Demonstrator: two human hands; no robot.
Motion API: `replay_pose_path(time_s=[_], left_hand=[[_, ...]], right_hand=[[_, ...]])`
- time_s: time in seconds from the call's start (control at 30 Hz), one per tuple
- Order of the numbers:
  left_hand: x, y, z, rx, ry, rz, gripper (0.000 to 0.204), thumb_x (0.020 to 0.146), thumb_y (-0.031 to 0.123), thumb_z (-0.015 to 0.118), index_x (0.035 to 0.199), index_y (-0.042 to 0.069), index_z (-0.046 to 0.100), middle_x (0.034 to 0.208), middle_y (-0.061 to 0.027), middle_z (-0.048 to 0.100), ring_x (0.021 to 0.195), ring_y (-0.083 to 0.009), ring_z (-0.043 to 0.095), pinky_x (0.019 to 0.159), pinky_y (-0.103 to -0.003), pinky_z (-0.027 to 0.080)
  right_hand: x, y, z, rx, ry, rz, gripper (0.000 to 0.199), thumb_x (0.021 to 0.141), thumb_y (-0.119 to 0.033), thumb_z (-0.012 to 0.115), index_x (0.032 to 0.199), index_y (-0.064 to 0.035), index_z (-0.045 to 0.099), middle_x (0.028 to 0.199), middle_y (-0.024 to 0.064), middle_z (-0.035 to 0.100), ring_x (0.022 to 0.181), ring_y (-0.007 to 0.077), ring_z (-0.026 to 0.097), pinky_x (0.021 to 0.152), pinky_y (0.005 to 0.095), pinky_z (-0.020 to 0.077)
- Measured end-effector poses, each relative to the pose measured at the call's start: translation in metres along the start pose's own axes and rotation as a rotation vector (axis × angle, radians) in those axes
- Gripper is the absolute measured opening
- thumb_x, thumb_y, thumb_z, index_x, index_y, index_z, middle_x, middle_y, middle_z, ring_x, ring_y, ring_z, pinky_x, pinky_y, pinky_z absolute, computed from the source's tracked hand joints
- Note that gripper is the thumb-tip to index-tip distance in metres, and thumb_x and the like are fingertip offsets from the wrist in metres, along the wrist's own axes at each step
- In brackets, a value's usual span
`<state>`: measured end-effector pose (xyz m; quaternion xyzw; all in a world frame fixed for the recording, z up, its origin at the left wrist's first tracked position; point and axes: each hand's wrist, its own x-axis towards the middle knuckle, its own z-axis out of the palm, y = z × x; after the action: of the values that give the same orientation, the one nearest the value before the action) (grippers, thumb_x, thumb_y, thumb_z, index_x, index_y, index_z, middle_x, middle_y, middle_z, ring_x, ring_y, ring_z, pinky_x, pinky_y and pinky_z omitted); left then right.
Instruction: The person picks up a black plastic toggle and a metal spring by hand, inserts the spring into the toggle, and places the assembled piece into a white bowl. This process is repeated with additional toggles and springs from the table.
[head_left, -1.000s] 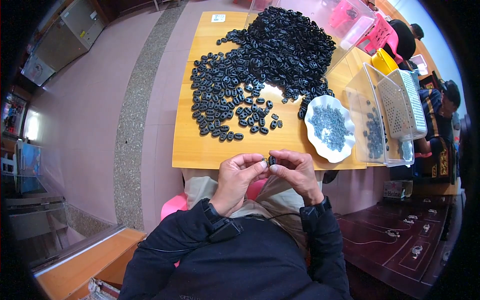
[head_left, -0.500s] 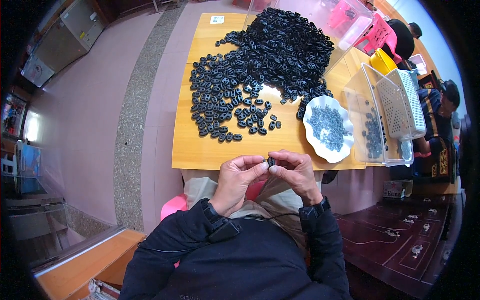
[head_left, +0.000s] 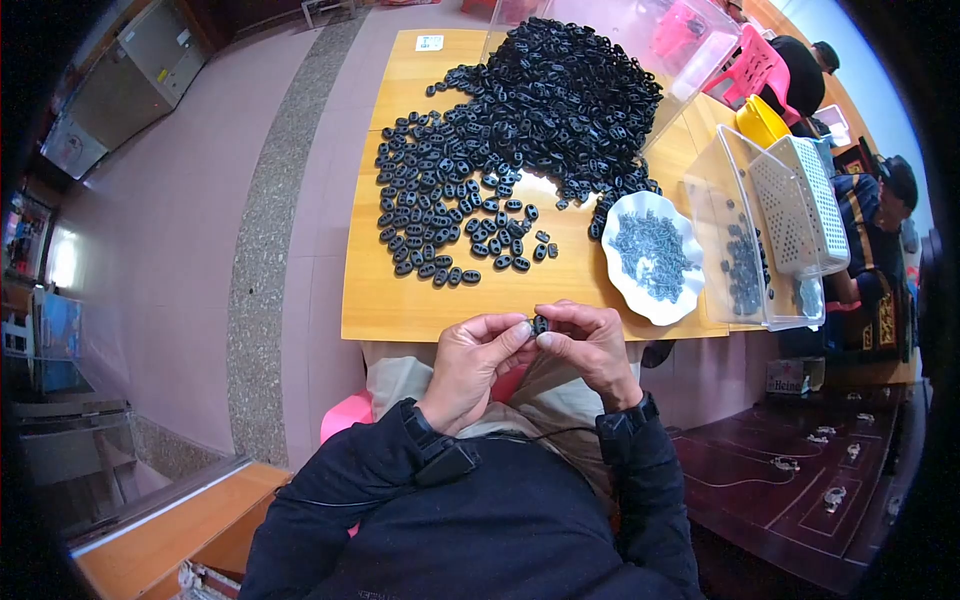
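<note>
Just off the table's near edge, my two hands meet fingertip to fingertip. My right hand (head_left: 590, 350) pinches a small black oval plastic piece with two holes (head_left: 540, 325) between thumb and forefinger. Against its left side, the thumb and forefinger of my left hand (head_left: 475, 362) are pressed together; what they hold is too small to make out. Similar black two-hole pieces (head_left: 430, 220) lie loose on the table ahead, thickening into a tall heap (head_left: 570, 95) farther back. A white scalloped dish (head_left: 622, 278) of small translucent parts (head_left: 652, 250) stands to the right of them.
Right of the dish is a see-through plastic bin (head_left: 715, 290) with some black pieces inside. Beyond it are a white perforated basket (head_left: 800, 210) and a yellow bowl (head_left: 762, 122). Another person (head_left: 870, 220) sits at the right, near a pink chair (head_left: 745, 70).
The view has shifted very slightly, so the table things sit a little farther left. Both hands keep the same pinch at the black piece.
</note>
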<state>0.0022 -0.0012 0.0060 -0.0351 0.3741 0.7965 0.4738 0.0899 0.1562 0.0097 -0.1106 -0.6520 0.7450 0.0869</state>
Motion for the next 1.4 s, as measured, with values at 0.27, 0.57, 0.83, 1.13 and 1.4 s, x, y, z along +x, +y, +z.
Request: replay_pose_path(time_s=[0.27,0.57,0.83,1.13,1.4], left_hand=[[0.000,-0.003,-0.003,-0.037,-0.001,-0.038,0.013,0.088,0.004,0.063,0.099,-0.002,0.063,0.091,-0.0090,0.065,0.082,-0.0153,0.065,0.077,-0.026,0.056],[-0.001,0.002,-0.004,-0.044,-0.057,-0.100,0.015,0.088,0.007,0.064,0.101,-0.001,0.062,0.092,-0.0082,0.065,0.083,-0.0149,0.064,0.078,-0.026,0.055],[0.001,-0.001,-0.006,-0.030,-0.100,-0.122,0.014,0.088,0.008,0.064,0.100,0.001,0.062,0.093,-0.0076,0.065,0.084,-0.0148,0.064,0.078,-0.028,0.056],[0.002,-0.003,-0.007,-0.099,-0.188,-0.135,0.008,0.089,0.007,0.062,0.096,0.004,0.062,0.092,-0.0077,0.065,0.085,-0.0162,0.065,0.076,-0.032,0.058],[0.002,0.000,-0.002,-0.020,-0.214,-0.119,0.011,0.092,0.012,0.058,0.099,0.004,0.060,0.093,-0.0068,0.064,0.087,-0.0170,0.064,0.082,-0.036,0.056]], right_hand=[[-0.001,0.004,0.000,0.041,-0.006,-0.013,0.029,0.080,0.005,0.067,0.109,0.0063,0.062,0.094,0.0076,0.064,0.084,0.0151,0.065,0.076,0.0245,0.0528],[-0.002,0.000,0.000,0.117,-0.020,0.008,0.029,0.080,0.006,0.067,0.108,0.0071,0.062,0.095,0.0092,0.064,0.084,0.0166,0.066,0.076,0.0254,0.0535],[-0.005,0.006,-0.005,0.128,-0.052,-0.030,0.029,0.078,0.008,0.067,0.107,0.0060,0.063,0.095,0.0099,0.063,0.085,0.0154,0.064,0.076,0.0246,0.0533],[-0.007,0.000,0.003,0.183,-0.049,-0.027,0.027,0.078,0.009,0.067,0.105,0.0050,0.064,0.095,0.0059,0.063,0.083,0.0097,0.060,0.075,0.0224,0.0506],[-0.008,-0.005,0.006,0.094,-0.013,0.040,0.029,0.085,0.002,0.063,0.114,0.0039,0.058,0.096,0.0041,0.064,0.085,0.0094,0.062,0.076,0.0229,0.0513]])
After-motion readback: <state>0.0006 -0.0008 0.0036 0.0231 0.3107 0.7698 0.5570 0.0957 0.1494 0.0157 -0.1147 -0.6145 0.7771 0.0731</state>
